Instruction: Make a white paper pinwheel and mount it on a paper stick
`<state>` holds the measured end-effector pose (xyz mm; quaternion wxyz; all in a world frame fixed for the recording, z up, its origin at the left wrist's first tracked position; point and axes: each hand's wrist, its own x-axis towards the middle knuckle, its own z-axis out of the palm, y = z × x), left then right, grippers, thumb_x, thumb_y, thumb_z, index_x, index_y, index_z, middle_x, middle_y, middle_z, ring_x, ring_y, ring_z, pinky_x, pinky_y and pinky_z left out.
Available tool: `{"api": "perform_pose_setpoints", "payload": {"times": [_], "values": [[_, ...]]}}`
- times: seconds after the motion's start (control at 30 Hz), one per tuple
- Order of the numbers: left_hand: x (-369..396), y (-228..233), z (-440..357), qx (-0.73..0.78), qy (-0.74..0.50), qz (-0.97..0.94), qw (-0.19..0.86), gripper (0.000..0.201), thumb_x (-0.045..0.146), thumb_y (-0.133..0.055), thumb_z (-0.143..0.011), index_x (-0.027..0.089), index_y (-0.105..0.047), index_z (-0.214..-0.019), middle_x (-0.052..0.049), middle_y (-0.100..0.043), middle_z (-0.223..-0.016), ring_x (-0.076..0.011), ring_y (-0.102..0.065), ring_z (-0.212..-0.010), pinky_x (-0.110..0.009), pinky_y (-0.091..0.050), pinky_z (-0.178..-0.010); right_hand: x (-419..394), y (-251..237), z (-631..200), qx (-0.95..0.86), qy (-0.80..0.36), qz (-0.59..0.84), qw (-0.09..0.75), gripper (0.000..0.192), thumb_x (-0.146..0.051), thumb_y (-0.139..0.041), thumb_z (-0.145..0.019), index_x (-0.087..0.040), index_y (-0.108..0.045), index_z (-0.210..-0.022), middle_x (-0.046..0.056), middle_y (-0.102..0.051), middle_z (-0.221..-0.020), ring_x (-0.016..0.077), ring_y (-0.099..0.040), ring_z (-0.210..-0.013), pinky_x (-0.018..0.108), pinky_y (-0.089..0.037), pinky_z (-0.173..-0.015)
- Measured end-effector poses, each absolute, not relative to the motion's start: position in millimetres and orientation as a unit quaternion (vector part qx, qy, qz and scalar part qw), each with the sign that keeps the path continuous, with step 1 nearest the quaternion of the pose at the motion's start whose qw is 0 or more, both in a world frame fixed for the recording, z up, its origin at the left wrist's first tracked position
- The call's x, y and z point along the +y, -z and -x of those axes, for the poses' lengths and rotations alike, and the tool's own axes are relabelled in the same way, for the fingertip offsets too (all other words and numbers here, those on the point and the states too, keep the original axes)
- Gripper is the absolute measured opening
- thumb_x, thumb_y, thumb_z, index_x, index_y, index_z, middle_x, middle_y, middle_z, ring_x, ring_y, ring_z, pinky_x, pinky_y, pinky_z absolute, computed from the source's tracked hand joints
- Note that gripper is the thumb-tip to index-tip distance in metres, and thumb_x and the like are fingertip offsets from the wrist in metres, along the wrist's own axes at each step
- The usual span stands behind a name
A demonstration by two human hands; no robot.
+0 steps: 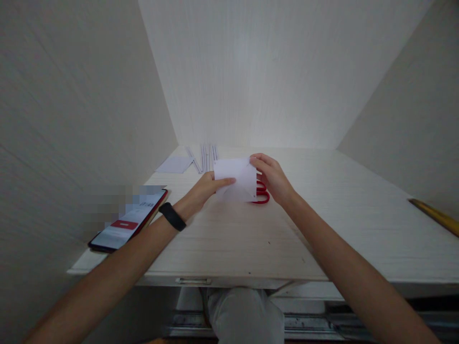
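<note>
A small white sheet of paper [234, 167] is held up over the desk between my two hands. My left hand [211, 185] grips its left side, with the thumb lying across the front and the other fingers hidden behind. At the top right corner, my right hand [269, 176] pinches the paper between thumb and fingers. Behind the sheet, red scissors [263, 197] lie on the desk; only their handle loops show, close below my right hand. A black band circles my left wrist.
Several narrow paper strips [205, 157] and a flat white sheet [175, 165] lie at the back left of the desk [222, 243]. A phone [125, 224] with a lit screen rests at the left edge. A yellowish long object [435, 216] is at far right. Walls enclose three sides.
</note>
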<state>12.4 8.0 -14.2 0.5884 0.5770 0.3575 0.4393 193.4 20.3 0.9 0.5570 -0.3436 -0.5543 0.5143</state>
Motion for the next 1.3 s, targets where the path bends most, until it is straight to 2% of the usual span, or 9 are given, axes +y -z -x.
{"api": "perform_pose_setpoints", "payload": {"times": [0.27,0.6,0.93,1.07,1.3], "values": [[11,13,-10,0.323,-0.511,-0.566,0.561,0.048,0.033,-0.072,-0.068,0.012,-0.064,-0.111,-0.013,-0.068,-0.108,-0.026,-0.063,-0.096,-0.039,-0.046,-0.089,22,-1,-195,-0.564,-0.543,0.322,0.532,0.025,-0.04,-0.066,-0.071,-0.019,-0.06,-0.083,0.0,-0.057,-0.079,0.0104,-0.054,-0.072,0.022,-0.044,-0.061],[12,10,-9,0.342,-0.538,-0.555,0.535,0.045,0.031,-0.07,-0.069,0.011,-0.064,-0.108,-0.014,-0.066,-0.113,-0.0253,-0.063,-0.096,-0.036,-0.046,-0.087,32,14,-205,-0.63,-0.592,0.265,0.427,0.029,-0.032,-0.067,-0.072,-0.02,-0.06,-0.097,0.005,-0.063,-0.101,0.0128,-0.059,-0.084,0.026,-0.048,-0.074],[10,9,-10,0.353,-0.534,-0.557,0.528,0.043,0.031,-0.069,-0.069,0.011,-0.065,-0.106,-0.013,-0.068,-0.109,-0.0249,-0.064,-0.093,-0.037,-0.047,-0.085,29,14,-205,-0.682,-0.588,0.209,0.381,0.051,-0.032,-0.072,-0.07,-0.022,-0.055,-0.117,0.007,-0.061,-0.116,0.0175,-0.058,-0.102,0.033,-0.045,-0.092],[11,9,-9,0.357,-0.53,-0.556,0.531,0.044,0.031,-0.07,-0.069,0.01,-0.065,-0.107,-0.014,-0.068,-0.107,-0.0247,-0.064,-0.09,-0.037,-0.047,-0.083,28,14,-202,-0.691,-0.589,0.204,0.366,0.055,-0.032,-0.071,-0.071,-0.022,-0.052,-0.122,0.007,-0.06,-0.117,0.018,-0.058,-0.104,0.035,-0.045,-0.094],[10,9,-10,0.368,-0.528,-0.55,0.533,0.043,0.031,-0.071,-0.068,0.009,-0.066,-0.104,-0.014,-0.068,-0.105,-0.0227,-0.064,-0.086,-0.033,-0.047,-0.079,23,10,-198,-0.691,-0.59,0.214,0.358,0.058,-0.022,-0.072,-0.067,-0.02,-0.051,-0.12,0.007,-0.059,-0.119,0.0177,-0.058,-0.104,0.035,-0.045,-0.094]]}}
